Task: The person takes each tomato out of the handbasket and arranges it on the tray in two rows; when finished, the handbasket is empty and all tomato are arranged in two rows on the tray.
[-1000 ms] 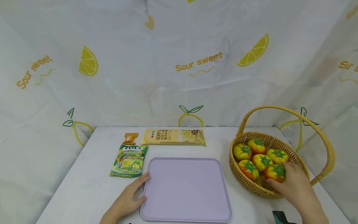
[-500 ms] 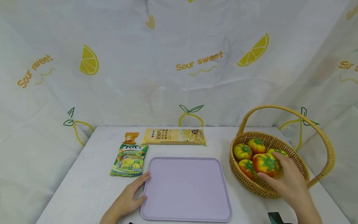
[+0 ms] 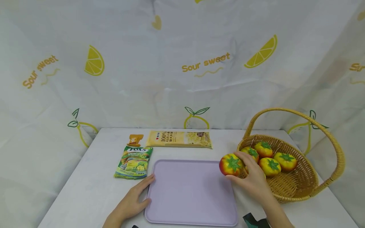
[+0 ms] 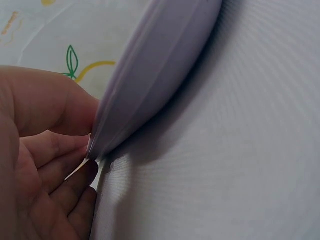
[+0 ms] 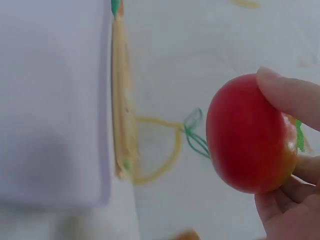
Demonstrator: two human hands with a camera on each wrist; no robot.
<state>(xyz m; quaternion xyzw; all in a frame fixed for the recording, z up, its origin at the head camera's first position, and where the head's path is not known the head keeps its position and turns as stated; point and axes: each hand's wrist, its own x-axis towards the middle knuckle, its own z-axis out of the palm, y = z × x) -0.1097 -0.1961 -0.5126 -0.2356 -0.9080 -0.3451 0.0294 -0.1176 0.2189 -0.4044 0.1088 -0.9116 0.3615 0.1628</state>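
Observation:
A red-and-yellow tomato [image 3: 231, 165] with a green star-shaped top is gripped between the thumb and fingers of my right hand [image 3: 253, 179]. It is held up over the right edge of a pale purple tray [image 3: 191, 193], in front of the basket's left side. The right wrist view shows the red underside of the tomato [image 5: 247, 135]. My left hand [image 3: 131, 200] touches the tray's left edge with its thumb and fingertips, its fingers fairly straight. The left wrist view shows these fingers against the tray's rim [image 4: 115, 110].
A wicker basket [image 3: 306, 186] with a tall handle stands at the right, holding several similar tomatoes [image 3: 270, 167]. Behind the tray lies a yellow pasta packet [image 3: 179, 139]. A green Fox's candy bag [image 3: 134, 162] and a small orange-brown wrapped packet [image 3: 135, 140] lie at the left.
My right hand has lifted the tomato out of the basket and carried it left to the tray's right edge. My left hand stays at the tray's left edge.

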